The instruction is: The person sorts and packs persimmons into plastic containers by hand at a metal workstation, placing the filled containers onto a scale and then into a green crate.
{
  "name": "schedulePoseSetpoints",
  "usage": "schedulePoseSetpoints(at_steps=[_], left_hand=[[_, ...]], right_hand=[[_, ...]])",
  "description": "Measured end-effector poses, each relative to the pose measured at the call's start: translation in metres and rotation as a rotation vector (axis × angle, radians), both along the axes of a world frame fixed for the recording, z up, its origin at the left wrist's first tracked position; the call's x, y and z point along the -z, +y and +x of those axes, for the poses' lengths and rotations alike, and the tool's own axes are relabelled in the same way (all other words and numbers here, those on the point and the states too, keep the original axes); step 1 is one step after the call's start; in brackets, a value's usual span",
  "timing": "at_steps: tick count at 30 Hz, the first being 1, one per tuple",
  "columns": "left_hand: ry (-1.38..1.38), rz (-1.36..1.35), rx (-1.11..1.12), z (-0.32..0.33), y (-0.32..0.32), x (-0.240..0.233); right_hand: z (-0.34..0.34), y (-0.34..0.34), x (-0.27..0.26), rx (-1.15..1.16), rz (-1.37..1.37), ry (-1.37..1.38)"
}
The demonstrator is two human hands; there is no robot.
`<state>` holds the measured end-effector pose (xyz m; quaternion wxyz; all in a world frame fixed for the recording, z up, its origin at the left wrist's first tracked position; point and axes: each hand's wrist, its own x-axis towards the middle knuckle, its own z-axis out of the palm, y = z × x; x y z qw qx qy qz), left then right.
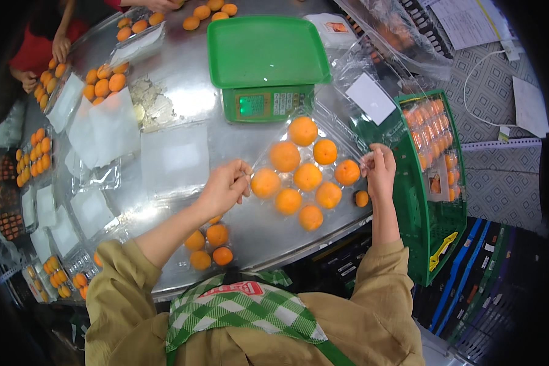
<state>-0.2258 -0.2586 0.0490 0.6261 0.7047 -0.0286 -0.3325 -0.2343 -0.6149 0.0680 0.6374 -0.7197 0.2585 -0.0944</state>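
Observation:
A clear plastic clamshell pack (274,148) holds several round orange fruits (307,177) in rows, its transparent lid folded back toward the upper right. My left hand (231,183) pinches the pack's left corner. On the opposite side, my right hand (379,167) has its fingers on the right corner. The pack seems to be held above the steel table (238,146), though its exact height is hard to judge. One loose fruit (361,198) lies below my right hand. Just beyond the pack stands a green digital scale (269,103) with a bare green pan (269,52).
At right, a green crate (423,238) holds filled packs (427,130). Another fruit pack (209,244) lies near my left forearm. White sheets (176,158) and more packs (103,84) cover the left side. Another person's hand (61,48) works at the far left.

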Motion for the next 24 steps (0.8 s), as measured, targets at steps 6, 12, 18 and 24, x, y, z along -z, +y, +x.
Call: schedulePoseSetpoints(at_steps=[6, 12, 18, 24], left_hand=[[-0.183, 0.089, 0.028, 0.087, 0.007, -0.016], [-0.245, 0.160, 0.017, 0.233, 0.034, -0.021], [-0.199, 0.322, -0.060, 0.295, 0.045, -0.002], [-0.503, 0.552, -0.102, 0.291, 0.056, 0.031]], right_hand=[[0.048, 0.007, -0.021, -0.025, 0.025, -0.179], [0.154, 0.037, -0.006, -0.024, 0.093, -0.142], [0.219, 0.057, 0.023, -0.102, -0.064, -0.092], [0.244, 0.011, 0.052, -0.312, -0.548, -0.137]])
